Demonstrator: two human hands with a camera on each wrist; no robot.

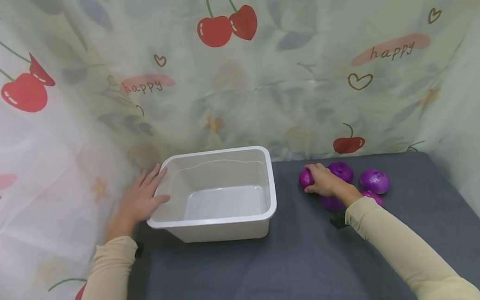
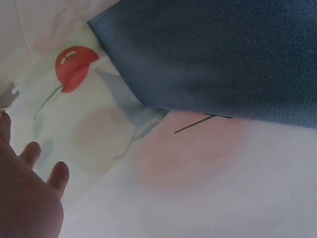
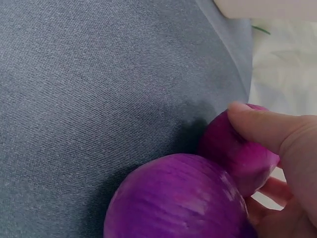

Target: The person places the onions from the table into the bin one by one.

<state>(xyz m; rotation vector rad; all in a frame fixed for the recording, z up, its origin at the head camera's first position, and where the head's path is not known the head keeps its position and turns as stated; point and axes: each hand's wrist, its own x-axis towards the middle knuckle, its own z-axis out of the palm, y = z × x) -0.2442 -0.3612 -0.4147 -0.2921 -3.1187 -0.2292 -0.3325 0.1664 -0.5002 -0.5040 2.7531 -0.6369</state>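
Observation:
With thumb and fingers round it, my right hand [image 1: 326, 181] grips a small red onion [image 1: 306, 179] at the left of a group of onions. In the right wrist view that onion [image 3: 240, 153] is pinched beside a larger purple onion [image 3: 178, 198]. My left hand [image 1: 139, 200] rests at the left rim of a white plastic tub [image 1: 224, 221], its fingers straight and spread. The left wrist view catches only part of this hand [image 2: 29, 193] at its left edge. Inside the tub only the bare bottom shows.
More red onions lie round my right hand: one behind it [image 1: 342, 171], one to the right [image 1: 374, 181], others partly under the wrist. A dark grey cloth [image 1: 248, 275] covers the table. Patterned curtains [image 1: 286, 95] stand close behind and at both sides.

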